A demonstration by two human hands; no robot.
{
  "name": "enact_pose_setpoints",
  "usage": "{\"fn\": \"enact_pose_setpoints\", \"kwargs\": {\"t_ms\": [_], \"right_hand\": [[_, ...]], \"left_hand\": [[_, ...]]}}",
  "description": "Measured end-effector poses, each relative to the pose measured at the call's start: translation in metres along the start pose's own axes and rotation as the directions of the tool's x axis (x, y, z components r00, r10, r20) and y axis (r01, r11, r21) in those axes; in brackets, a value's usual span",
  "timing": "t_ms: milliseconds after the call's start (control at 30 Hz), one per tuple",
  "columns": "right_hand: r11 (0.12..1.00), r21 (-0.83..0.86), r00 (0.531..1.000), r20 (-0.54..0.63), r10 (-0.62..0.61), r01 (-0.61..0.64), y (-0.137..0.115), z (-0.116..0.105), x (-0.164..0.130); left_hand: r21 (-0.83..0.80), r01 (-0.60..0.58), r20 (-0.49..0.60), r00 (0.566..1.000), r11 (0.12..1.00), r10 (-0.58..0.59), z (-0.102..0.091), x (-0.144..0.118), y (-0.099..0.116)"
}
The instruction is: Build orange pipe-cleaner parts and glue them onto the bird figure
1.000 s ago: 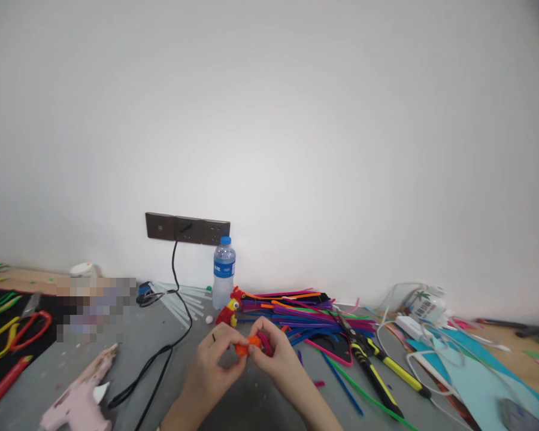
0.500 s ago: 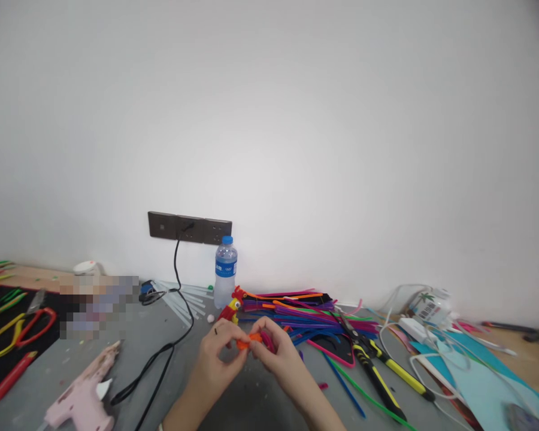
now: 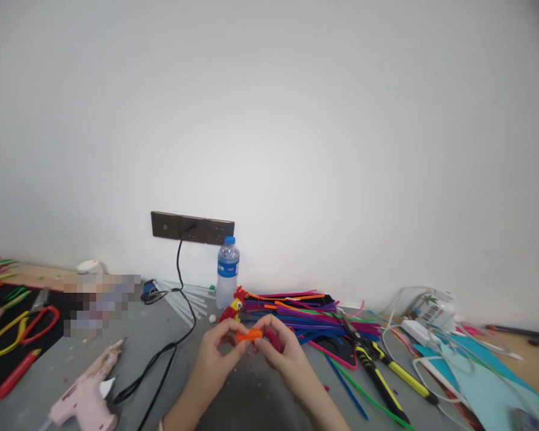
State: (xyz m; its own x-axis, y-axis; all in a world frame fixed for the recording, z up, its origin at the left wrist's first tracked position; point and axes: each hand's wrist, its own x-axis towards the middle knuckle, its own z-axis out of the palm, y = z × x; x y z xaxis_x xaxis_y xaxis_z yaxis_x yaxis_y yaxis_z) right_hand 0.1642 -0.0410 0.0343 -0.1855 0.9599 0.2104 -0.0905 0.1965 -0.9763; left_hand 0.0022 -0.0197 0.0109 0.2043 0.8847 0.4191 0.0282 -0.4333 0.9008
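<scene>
I am looking at a small orange twist (image 3: 248, 335), a fuzzy pipe cleaner bent into a short, flattish bundle, with a pink piece (image 3: 273, 339) showing just to its right. It is being held above the grey table (image 3: 233, 401), low in the middle of my view, pinched between both hands. My left hand (image 3: 215, 353) is gripping the orange twist's left end between thumb and fingertips; my right hand (image 3: 282, 353) is closing on the right end, its fingers curling around the pink piece as well. The two hands are meeting fingertip to fingertip, so the twist is sitting right between them, only its top showing.

Just behind the hands a red and yellow bird figure (image 3: 232, 309) is standing on the table, and behind that a water bottle (image 3: 227, 272) is standing upright against the wall, below a dark socket strip (image 3: 192, 227). A black cord (image 3: 166, 353) is running from the strip down across the table to the left of my left arm. A pile of coloured pipe cleaners (image 3: 305, 311) is lying to the right of the bird, and yellow-handled cutters (image 3: 377, 368) are lying near my right hand. A pink glue gun (image 3: 87, 392) is resting at the lower left, well apart from the hands. Red and yellow scissors (image 3: 22, 326) are lying on a black mat at the far left.
</scene>
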Motion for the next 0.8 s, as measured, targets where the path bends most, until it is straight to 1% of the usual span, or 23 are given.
{"fn": "enact_pose_setpoints", "kwargs": {"t_ms": [100, 167, 200, 300, 367, 433, 533, 633, 700, 800], "right_hand": [[0.999, -0.045, 1.0, -0.026, -0.016, 0.015, 0.002, 0.0, 0.001], [0.994, -0.107, 0.998, -0.06, -0.034, 0.028, 0.004, 0.0, 0.001], [0.988, -0.152, 0.996, -0.079, -0.043, 0.03, 0.006, -0.001, 0.002], [0.953, -0.302, 0.991, -0.123, -0.049, 0.01, 0.013, -0.003, 0.002], [0.931, -0.364, 0.992, -0.115, -0.047, 0.002, 0.017, -0.004, 0.003], [0.921, -0.388, 0.995, -0.087, -0.05, 0.012, 0.018, -0.003, 0.002], [0.944, -0.33, 0.996, -0.083, -0.033, 0.003, 0.017, -0.001, 0.0], [0.98, -0.195, 0.988, -0.152, -0.005, -0.025, 0.014, -0.002, -0.003], [0.989, -0.145, 0.982, -0.191, -0.012, -0.016, 0.013, -0.004, -0.004], [0.991, -0.13, 0.984, -0.175, -0.033, 0.01, 0.012, -0.009, -0.002]], "left_hand": [[-0.056, 0.029, 0.027, 0.999, 0.998, -0.027, 0.002, 0.001, -0.001], [-0.047, 0.037, 0.047, 0.998, 0.998, -0.035, 0.004, 0.001, -0.003], [-0.017, 0.031, 0.052, 0.998, 0.999, -0.03, 0.004, 0.001, -0.005], [0.137, -0.022, 0.041, 0.999, 0.99, 0.016, 0.003, 0.001, -0.011], [0.233, -0.067, 0.051, 0.997, 0.97, 0.056, 0.002, 0.002, -0.014], [0.302, -0.108, 0.072, 0.993, 0.947, 0.09, 0.001, 0.002, -0.016], [0.331, -0.113, 0.05, 0.993, 0.937, 0.103, 0.001, 0.003, -0.017], [0.26, -0.058, 0.002, 0.998, 0.964, 0.059, 0.0, 0.005, -0.013], [0.208, -0.033, -0.009, 0.999, 0.978, 0.036, 0.0, 0.006, -0.01], [0.189, -0.027, -0.003, 1.0, 0.982, 0.028, 0.0, 0.007, -0.005]]}}
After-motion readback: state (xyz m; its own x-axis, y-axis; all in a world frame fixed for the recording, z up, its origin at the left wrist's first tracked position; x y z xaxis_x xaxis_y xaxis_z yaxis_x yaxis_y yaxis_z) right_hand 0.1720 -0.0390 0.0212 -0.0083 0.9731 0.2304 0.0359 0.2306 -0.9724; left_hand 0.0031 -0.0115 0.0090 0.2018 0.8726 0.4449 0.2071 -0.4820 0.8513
